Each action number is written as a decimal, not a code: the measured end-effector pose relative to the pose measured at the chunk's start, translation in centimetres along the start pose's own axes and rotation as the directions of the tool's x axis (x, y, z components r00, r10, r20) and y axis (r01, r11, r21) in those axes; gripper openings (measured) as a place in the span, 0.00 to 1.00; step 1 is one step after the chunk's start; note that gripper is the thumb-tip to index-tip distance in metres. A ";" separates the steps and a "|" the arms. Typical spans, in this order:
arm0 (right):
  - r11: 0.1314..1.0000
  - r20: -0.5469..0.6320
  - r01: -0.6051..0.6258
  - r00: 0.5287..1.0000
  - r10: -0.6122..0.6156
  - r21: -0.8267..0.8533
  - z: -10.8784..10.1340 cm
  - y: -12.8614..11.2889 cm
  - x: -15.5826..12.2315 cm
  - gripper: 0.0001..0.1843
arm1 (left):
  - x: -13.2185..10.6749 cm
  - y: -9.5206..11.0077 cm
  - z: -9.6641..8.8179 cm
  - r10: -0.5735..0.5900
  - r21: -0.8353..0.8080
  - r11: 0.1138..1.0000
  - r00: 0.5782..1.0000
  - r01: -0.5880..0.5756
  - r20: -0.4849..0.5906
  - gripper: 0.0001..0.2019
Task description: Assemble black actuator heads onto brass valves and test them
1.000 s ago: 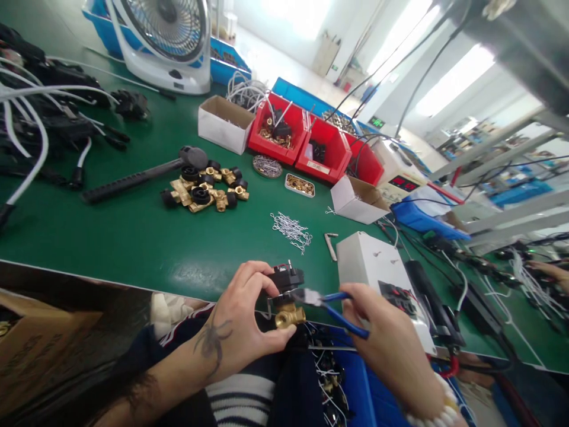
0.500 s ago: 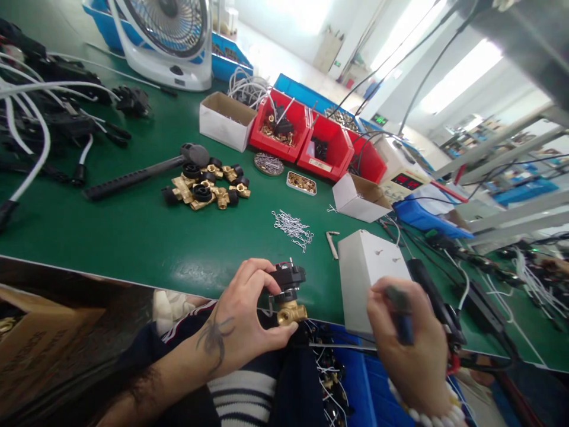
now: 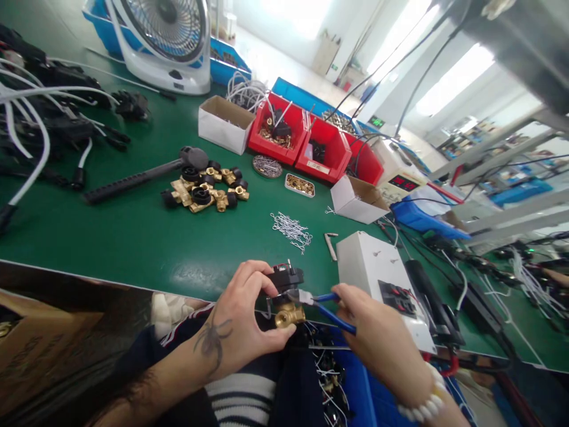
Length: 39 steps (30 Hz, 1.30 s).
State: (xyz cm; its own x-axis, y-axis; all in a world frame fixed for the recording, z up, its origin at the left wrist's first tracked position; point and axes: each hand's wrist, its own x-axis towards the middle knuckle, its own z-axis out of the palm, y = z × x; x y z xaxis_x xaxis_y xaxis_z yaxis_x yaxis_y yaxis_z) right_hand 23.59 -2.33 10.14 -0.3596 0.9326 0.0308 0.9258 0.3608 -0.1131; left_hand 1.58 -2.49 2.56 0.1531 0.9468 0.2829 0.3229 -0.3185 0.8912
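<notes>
My left hand point(image 3: 242, 314) grips a small valve assembly point(image 3: 287, 293), a black cap on top of a brass body, just over the near edge of the green table point(image 3: 133, 237). My right hand point(image 3: 377, 338) is closed on blue-handled pliers point(image 3: 322, 305). The pliers' metal jaws touch the assembly where the black cap meets the brass. A white bead bracelet sits on my right wrist.
A pile of brass fittings with black caps point(image 3: 204, 190) and a black hammer point(image 3: 142, 172) lie mid-table. Loose wire clips point(image 3: 291, 228), a white control box point(image 3: 377, 273), red bins point(image 3: 302, 139), cardboard boxes, a fan point(image 3: 166, 41) and black cables point(image 3: 40, 118) surround them. A blue bin point(image 3: 355, 385) sits below.
Half a second ago my right hand was drawn back to the right with the pliers off the part; now it has returned left and the jaws are on the assembly again.
</notes>
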 end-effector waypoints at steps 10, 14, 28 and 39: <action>1.000 0.047 0.020 0.999 -0.020 -0.007 0.3 -0.5 0.1 0.10 | 0.4 0.2 0.2 0.040 0.011 0.999 0.999 -0.039 -0.016 0.16; 0.991 -0.270 -0.055 0.959 0.086 0.123 0.0 -0.5 0.2 0.06 | 0.3 0.0 0.2 0.022 -0.011 1.000 1.000 -0.022 -0.020 0.16; 0.998 -0.037 -0.064 0.997 0.065 0.018 0.9 -0.7 0.1 0.09 | 0.3 0.0 0.0 0.019 0.015 1.000 1.000 -0.018 -0.016 0.16; 0.990 0.023 -0.098 0.995 0.096 0.106 0.9 -0.6 0.4 0.09 | 0.2 0.1 0.0 0.040 0.039 0.998 0.999 -0.039 -0.008 0.16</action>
State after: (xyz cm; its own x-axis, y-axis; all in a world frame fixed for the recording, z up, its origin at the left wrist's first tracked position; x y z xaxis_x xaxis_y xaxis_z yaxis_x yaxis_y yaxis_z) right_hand 22.84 -2.19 9.34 -0.2720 0.9623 -0.0028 0.9388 0.2648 -0.2202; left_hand 1.67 -2.35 2.70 0.1579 0.9338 0.3212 0.3530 -0.3572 0.8648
